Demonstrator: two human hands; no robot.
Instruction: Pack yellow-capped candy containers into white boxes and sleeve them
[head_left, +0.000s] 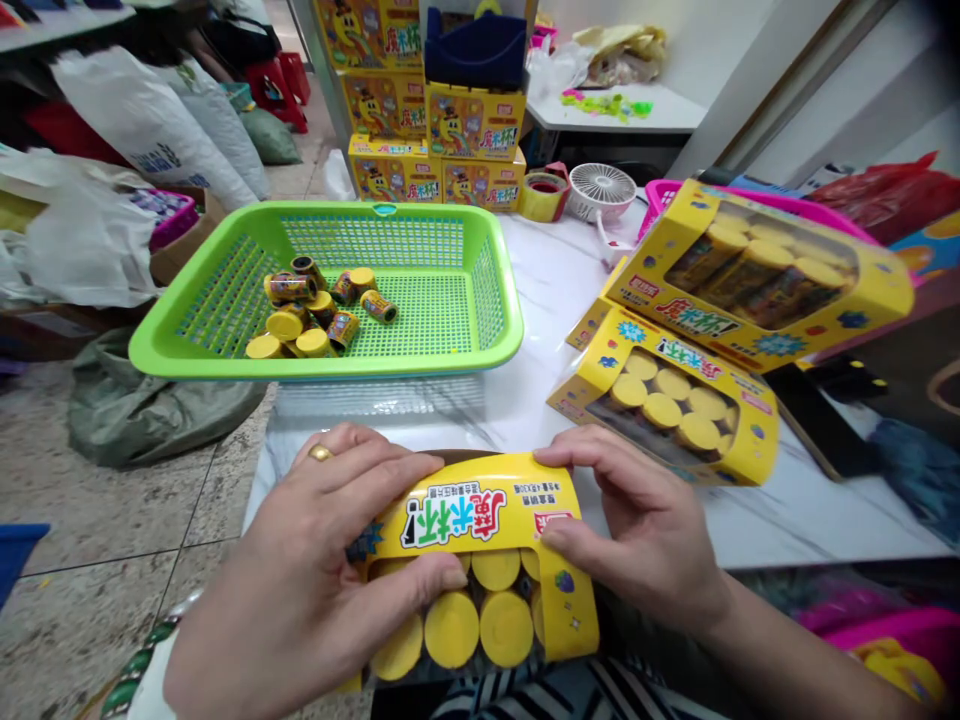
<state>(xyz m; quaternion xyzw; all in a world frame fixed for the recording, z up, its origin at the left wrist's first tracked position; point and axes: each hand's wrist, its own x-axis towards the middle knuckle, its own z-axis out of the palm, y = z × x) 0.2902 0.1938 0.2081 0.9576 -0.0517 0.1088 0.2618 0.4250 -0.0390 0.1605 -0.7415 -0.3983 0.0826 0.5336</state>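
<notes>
Window carton [457, 515] of yellow-capped candy tubes [451, 628], lying between your two hands, its long axis running left to right across you.

You have it at the near edge of the marble-patterned table [540, 320], window facing you, right end dipping slightly. Your left hand [307, 570] spreads over the left end, fingers on the top panel, thumb reaching over the window (whether that thumb presses on the caps, you cannot tell). Your right hand [637, 530] pinches the right end of the top panel, thumb on its printed face, index fingertip at the far edge. Just beyond that hand, the nearer one to it, a filled carton [690, 355] lies askew; the green basket [322, 368] of loose tubes [321, 308] sits ahead and leftward.
</notes>
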